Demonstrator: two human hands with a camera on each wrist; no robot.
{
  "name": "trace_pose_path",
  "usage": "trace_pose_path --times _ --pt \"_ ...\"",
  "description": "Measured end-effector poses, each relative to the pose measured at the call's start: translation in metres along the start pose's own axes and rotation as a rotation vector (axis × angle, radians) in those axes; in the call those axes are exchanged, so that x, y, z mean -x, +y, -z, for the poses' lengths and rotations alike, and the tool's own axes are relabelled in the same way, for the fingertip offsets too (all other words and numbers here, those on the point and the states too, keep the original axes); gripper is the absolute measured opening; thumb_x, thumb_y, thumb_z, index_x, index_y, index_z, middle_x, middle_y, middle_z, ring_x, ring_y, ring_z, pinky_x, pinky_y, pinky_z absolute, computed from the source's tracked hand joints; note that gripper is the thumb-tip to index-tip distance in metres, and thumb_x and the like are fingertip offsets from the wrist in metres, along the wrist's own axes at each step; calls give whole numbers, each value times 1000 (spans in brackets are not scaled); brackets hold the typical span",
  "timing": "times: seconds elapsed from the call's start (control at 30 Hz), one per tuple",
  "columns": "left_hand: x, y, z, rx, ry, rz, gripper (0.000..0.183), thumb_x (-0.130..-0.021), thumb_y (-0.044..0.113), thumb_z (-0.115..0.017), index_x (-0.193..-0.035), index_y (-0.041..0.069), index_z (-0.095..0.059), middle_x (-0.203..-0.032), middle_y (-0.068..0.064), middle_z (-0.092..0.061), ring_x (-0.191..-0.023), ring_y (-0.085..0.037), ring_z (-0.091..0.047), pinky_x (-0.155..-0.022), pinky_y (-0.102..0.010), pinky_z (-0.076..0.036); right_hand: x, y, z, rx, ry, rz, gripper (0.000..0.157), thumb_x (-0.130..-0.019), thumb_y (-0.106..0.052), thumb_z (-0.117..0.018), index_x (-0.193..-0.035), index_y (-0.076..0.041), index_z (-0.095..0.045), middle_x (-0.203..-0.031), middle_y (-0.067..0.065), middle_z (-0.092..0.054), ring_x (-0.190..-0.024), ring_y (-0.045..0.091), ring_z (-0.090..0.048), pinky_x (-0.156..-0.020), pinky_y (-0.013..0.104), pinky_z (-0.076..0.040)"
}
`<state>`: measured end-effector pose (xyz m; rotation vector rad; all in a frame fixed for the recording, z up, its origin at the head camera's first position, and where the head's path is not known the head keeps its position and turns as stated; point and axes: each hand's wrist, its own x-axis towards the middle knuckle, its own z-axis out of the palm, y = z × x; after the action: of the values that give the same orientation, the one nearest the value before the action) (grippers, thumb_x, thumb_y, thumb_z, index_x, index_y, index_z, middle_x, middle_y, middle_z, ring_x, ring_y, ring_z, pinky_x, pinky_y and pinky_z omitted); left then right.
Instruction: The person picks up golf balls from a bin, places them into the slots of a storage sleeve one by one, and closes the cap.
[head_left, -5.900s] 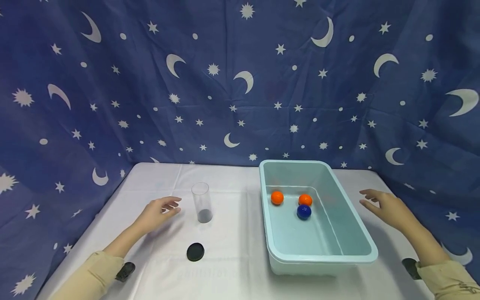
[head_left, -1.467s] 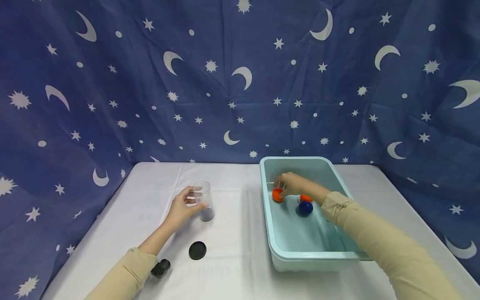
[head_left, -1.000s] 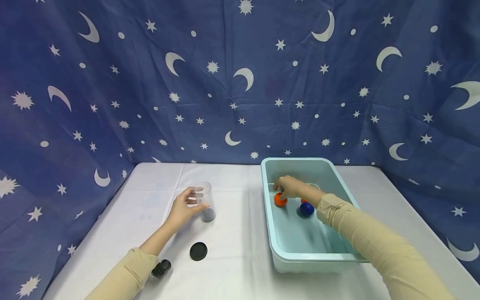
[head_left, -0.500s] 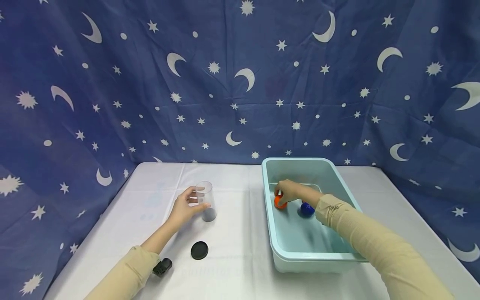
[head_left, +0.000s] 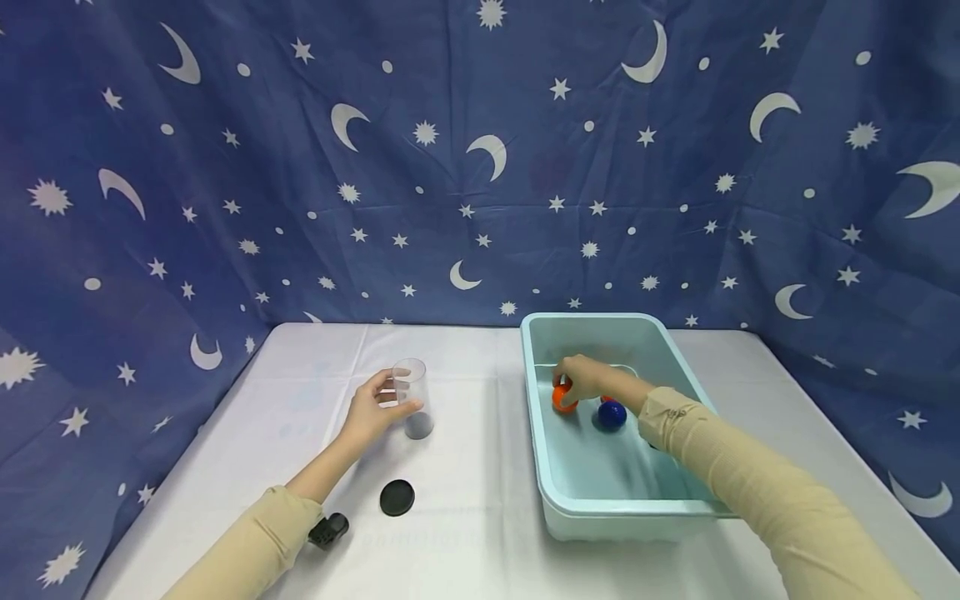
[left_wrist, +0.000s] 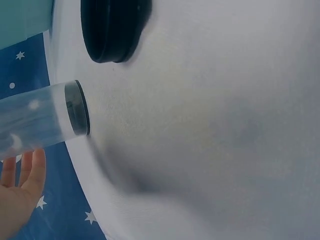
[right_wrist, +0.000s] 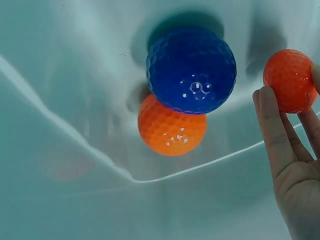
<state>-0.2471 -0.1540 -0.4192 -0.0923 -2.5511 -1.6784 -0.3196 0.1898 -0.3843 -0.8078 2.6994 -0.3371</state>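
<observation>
My left hand (head_left: 369, 414) holds a clear plastic cylinder (head_left: 412, 385), thumb in front and fingers behind. It stands upright on the white table; in the left wrist view the cylinder (left_wrist: 35, 117) has a dark base and fingertips against its side. A round black lid (head_left: 397, 497) lies nearer me. Inside the pale green tub (head_left: 542, 475), my right hand (head_left: 585, 377) pinches an orange golf ball (right_wrist: 290, 80) between thumb and fingertips. Beside it, a blue golf ball (right_wrist: 191, 70) partly covers a second orange golf ball (right_wrist: 171, 130).
The tub's raised walls surround the right hand, and the right sleeve (head_left: 757, 467) crosses its right rim. A black device (head_left: 328, 530) sits at the left wrist. A dark blue curtain (head_left: 420, 167) with moons and stars hangs behind the table.
Both hands have come in from the sides: the left to the cylinder, the right into the tub. Over the last second the right fingers have closed on the orange golf ball.
</observation>
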Motion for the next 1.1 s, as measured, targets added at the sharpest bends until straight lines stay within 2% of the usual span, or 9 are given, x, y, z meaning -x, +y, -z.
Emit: trace_pose_path --times 0.53,0.73,0.83,0.87,1.1 --pt "-3 5 -8 -2 -9 -23 53 -78 12 -76 -127 8 -55 -115 -19 -59 -107 -35 -60 -88 -39 -54 12 2 9 -37 92 17 23 -76 -5 -73 -97 3 -67 -84 10 -65 -75 17 -55 -70 25 -53" --pt "-2 16 -11 6 -9 -43 53 -77 11 -77 -125 5 -56 -114 -22 -59 -105 -36 -61 -87 -40 -54 19 1 14 -60 122 50 26 -76 -5 -73 -99 5 -66 -87 14 -66 -76 19 -58 -70 27 -54" --pt "-6 19 -14 22 -13 -41 53 -76 10 -78 -124 5 -57 -115 -22 -59 -104 -36 -61 -88 -41 -54 22 -1 18 -68 141 61 26 -76 -4 -73 -100 6 -66 -88 16 -66 -78 21 -59 -71 29 -55" --pt "-9 15 -16 25 -14 -46 53 -76 12 -78 -124 6 -57 -115 -22 -59 -105 -36 -62 -87 -40 -54 23 -2 19 -69 146 68 27 -76 -4 -73 -100 7 -66 -88 16 -66 -78 21 -59 -71 29 -55" --pt "-11 21 -24 91 -52 -75 53 -74 7 -79 -123 4 -59 -113 -22 -58 -103 -38 -64 -82 -36 -57 26 -6 27 -128 152 71 27 -78 -5 -72 -102 7 -66 -91 19 -68 -80 24 -64 -73 32 -58"
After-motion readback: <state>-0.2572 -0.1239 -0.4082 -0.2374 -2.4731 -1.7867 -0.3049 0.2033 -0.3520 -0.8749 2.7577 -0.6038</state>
